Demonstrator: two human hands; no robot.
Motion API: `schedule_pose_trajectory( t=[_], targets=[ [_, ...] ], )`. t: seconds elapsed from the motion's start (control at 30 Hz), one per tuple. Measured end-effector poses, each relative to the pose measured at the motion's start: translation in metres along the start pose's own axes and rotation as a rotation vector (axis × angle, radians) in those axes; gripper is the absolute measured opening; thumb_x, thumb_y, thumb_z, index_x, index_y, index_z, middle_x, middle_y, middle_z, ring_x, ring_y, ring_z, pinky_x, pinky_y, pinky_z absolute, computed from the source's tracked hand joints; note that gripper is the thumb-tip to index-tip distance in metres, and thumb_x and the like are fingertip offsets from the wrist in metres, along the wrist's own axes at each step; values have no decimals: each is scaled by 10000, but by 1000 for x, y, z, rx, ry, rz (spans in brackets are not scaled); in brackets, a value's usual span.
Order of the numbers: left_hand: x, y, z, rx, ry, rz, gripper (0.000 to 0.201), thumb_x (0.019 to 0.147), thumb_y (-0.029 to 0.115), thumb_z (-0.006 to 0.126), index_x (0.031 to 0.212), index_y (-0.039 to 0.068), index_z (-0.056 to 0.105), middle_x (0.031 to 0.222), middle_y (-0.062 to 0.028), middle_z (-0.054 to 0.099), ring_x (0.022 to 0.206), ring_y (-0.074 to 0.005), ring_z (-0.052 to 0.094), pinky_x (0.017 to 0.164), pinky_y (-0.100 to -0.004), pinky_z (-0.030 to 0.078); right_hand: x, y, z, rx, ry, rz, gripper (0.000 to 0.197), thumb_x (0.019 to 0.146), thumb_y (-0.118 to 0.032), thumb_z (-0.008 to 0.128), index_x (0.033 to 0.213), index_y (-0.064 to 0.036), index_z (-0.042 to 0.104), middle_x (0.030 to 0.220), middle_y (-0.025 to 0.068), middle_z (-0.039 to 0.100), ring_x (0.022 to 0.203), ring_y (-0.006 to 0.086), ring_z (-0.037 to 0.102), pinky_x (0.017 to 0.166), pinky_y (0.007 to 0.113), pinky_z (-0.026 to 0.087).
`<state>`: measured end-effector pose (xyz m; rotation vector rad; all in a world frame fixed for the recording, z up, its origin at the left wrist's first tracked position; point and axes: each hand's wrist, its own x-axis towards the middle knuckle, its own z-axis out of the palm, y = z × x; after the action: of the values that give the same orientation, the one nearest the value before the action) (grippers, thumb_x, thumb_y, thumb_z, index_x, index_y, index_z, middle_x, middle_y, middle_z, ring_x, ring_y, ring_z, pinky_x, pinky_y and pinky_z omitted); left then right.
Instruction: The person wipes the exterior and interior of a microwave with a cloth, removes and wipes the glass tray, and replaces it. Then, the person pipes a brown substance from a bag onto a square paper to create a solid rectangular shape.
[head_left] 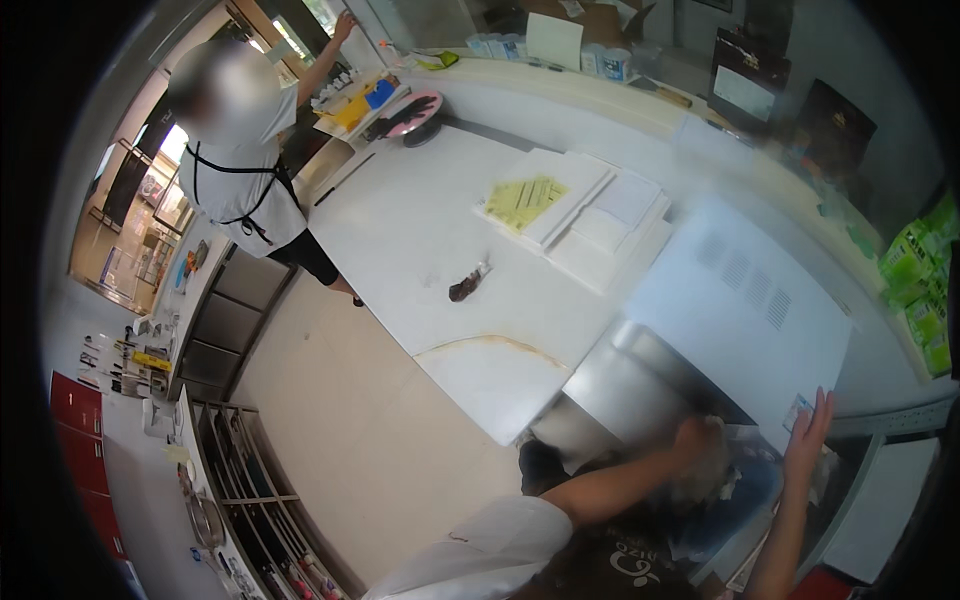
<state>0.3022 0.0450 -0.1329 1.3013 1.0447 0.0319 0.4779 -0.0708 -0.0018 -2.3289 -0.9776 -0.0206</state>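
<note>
A white machine with rows of vent slots (740, 290) stands at the right end of the table, with its shiny metal side (625, 385) facing me. My right hand (810, 428) rests on its near right corner, fingers stretched out, next to a small label. Beside the machine's lower opening, my left hand (697, 438) is closed at a crumpled whitish piece (715, 445); blur hides what exactly it grips. Below both hands lies a bluish clear plastic bag or liner (750, 495), partly covered by my left forearm.
The white table (400, 220) carries a small clear bag with dark contents (467, 284), white boxes (600, 215) with a yellow sheet, and a pink turntable (410, 115). At the far left stands a person in an apron (240, 150). Green packets (915, 280) lie on the right ledge.
</note>
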Motion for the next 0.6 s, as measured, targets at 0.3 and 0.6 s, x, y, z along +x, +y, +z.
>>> schedule_pose_trajectory(
  t=[0.3, 0.6],
  targets=[
    [-94, 107, -37, -440, -118, 526, 266, 959, 167, 670, 1144, -24, 661, 935, -105, 708, 874, -153, 664, 810, -326, 551, 6, 0, -1, 39, 0, -18, 499, 1060, -193, 467, 1552, -116, 431, 1650, 206, 277, 1495, 408, 324, 1190, 474, 319],
    [-91, 87, -71, -378, 176, 715, 337, 934, 163, 675, 1222, 0, 610, 996, -139, 688, 920, -182, 656, 828, -354, 536, 4, 2, 0, 15, 7, -42, 507, 1043, -166, 485, 1545, -104, 436, 1645, 202, 287, 1502, 403, 308, 1201, 470, 301]
  ],
)
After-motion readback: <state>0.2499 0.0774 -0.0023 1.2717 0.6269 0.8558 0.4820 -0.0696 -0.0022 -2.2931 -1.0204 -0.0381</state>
